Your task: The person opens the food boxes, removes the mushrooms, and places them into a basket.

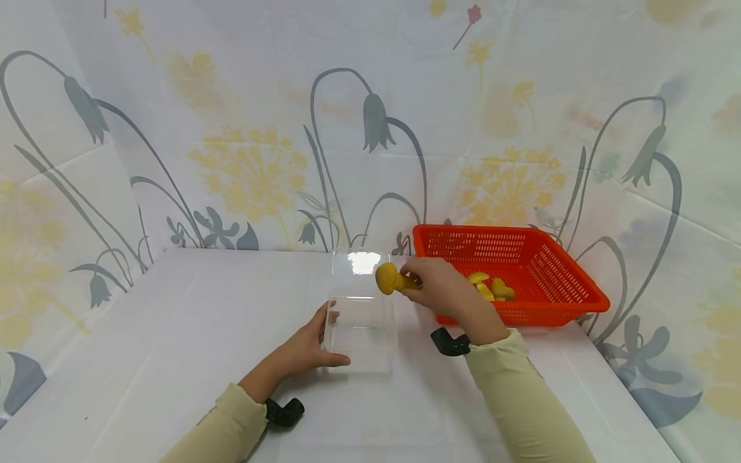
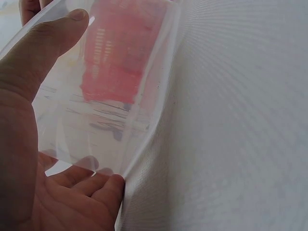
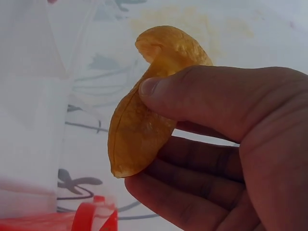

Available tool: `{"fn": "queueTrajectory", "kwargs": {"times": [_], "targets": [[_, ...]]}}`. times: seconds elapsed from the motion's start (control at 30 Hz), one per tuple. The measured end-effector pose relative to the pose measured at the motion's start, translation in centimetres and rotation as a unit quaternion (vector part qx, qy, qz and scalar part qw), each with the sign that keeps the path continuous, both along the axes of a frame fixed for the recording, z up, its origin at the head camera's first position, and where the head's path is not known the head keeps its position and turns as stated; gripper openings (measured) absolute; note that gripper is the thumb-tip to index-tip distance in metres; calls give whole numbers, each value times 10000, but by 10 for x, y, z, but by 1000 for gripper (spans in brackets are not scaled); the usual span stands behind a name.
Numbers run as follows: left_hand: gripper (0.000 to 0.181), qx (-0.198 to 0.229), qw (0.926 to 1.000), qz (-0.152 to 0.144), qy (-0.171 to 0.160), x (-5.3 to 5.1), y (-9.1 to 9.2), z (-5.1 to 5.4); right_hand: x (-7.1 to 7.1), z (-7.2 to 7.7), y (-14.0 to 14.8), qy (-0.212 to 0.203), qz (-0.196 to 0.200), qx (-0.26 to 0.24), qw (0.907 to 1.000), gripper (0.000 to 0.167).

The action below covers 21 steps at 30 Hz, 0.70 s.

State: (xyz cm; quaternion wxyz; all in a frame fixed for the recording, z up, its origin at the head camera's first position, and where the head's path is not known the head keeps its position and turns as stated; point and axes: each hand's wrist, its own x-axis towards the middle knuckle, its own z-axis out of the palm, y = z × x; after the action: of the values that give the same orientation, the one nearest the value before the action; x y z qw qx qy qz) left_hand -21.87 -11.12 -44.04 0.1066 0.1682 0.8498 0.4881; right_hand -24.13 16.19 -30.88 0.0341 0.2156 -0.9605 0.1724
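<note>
A yellow mushroom (image 1: 389, 279) is pinched by its stem between the thumb and fingers of my right hand (image 1: 442, 288). It is held up above the right part of a clear plastic box (image 1: 361, 344); the right wrist view shows the mushroom (image 3: 139, 115) with its cap upward. My left hand (image 1: 309, 347) grips the box by its left side, thumb at the near corner and fingers toward the far one. In the left wrist view the box wall (image 2: 72, 120) lies between thumb and fingers. The box's clear lid (image 1: 356, 273) is folded back behind it.
To the right stands a red plastic basket (image 1: 556, 270) with several yellow mushrooms (image 1: 502, 289) in it. A white cloth (image 1: 145, 360) covers the table. A flower-patterned curtain (image 1: 260, 96) hangs behind and along the sides.
</note>
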Motion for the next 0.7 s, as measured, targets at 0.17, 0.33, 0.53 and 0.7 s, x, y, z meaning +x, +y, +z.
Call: {"fn": "queueTrajectory", "kwargs": {"times": [0.17,0.33,0.53,0.7], "targets": [[119,13,10000,-6,17,1,0,1,-4,-2,9,129,-137,-108,9998,29],[119,50,10000,-49,41,1,0,0,-5,-3,20,142,-383,-139,9991,34],[120,75,10000,-58,32,1,0,1,-7,-2,32,76,-617,-129,9980,39],[120,62,10000,-37,26,1,0,1,-10,-2,43,-107,-790,-241,9965,44]]}}
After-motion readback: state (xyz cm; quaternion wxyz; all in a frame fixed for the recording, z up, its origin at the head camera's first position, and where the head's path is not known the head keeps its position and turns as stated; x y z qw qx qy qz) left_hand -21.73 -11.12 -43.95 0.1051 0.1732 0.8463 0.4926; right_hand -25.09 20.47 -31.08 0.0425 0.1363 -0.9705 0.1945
